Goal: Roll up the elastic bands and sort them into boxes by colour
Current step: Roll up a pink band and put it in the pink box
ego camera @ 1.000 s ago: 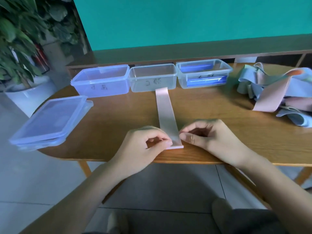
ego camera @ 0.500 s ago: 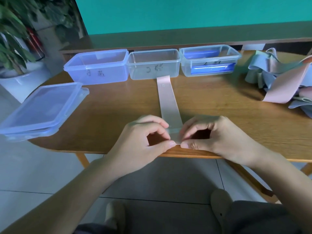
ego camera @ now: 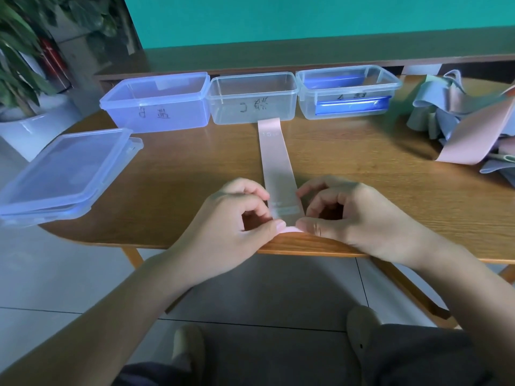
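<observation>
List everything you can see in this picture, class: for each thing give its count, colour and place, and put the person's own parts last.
pink band: one, pink, flat on the table from the middle box to the near edge
boxes: three, clear plastic, in a row at the far edge; right one holds something blue
lids: stacked, clear bluish, table's left end
band pile: several, grey-blue and pink, table's right end
table: one, wooden
potted plant: one, green, white pot, far left
hands: left and right, both pinching the band's near end
</observation>
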Demonstrator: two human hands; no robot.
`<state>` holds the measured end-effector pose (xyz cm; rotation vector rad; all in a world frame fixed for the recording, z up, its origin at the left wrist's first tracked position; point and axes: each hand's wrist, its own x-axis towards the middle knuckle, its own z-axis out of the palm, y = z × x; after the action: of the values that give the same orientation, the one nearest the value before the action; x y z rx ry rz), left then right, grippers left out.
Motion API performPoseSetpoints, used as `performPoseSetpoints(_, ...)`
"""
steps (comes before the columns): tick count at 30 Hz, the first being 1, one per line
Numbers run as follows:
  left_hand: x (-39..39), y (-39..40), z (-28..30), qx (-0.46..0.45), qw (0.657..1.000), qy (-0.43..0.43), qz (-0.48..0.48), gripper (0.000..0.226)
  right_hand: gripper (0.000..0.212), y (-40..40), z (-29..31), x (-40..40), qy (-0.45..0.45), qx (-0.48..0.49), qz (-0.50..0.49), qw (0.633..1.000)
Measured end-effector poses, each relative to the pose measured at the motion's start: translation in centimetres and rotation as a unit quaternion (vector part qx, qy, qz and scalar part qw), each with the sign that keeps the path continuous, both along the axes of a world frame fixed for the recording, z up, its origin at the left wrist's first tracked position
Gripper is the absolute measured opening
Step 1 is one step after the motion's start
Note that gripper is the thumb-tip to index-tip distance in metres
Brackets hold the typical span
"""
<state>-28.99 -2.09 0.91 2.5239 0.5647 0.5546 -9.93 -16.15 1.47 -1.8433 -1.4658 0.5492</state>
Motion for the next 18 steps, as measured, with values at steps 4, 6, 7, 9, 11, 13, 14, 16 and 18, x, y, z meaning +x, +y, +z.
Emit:
performPoseSetpoints(4,0.12,0.07,0.33,-0.027,0.999,-0.016,-0.017,0.006,0.01,0.04,-0.24,0.08,-0.001,0.017,0.009,1.0)
performPoseSetpoints(6,0.11,0.09,0.3,-0.032,0.999,-0.011,-0.039,0.004,0.009,-0.15,-0.29,0.04,0.0,0.037,0.038,0.999)
performPoseSetpoints(7,0.11,0.1,0.18,-0.027,0.999,-0.003,-0.044,0.006,0.01,-0.25,-0.27,0.02,-0.006,0.043,0.054,0.998)
performPoseSetpoints(9,0.12,0.17,-0.07,-0.001,0.999,0.011,-0.045,0.008,0.01,-0.44,-0.2,0.02,-0.029,0.048,0.086,0.995)
performPoseSetpoints(11,0.07,0.24,-0.23,0.032,0.998,0.008,-0.053,0.01,0.012,-0.56,-0.19,0.01,-0.058,0.044,0.106,0.992)
performPoseSetpoints(13,-0.06,0.33,-0.29,0.044,0.997,0.001,-0.062,0.011,0.013,-0.67,-0.21,-0.01,-0.084,0.035,0.109,0.99)
performPoseSetpoints(14,-0.15,0.3,-0.25,0.042,0.997,-0.003,-0.065,0.011,0.014,-0.72,-0.2,-0.04,-0.09,0.032,0.106,0.99)
performPoseSetpoints(16,-0.25,0.14,-0.07,0.032,0.997,-0.018,-0.063,0.014,0.013,-0.73,-0.23,-0.05,-0.081,0.027,0.099,0.991)
performPoseSetpoints(18,-0.24,0.02,0.11,0.026,0.998,-0.031,-0.049,0.015,0.012,-0.63,-0.26,-0.02,-0.061,0.024,0.094,0.993)
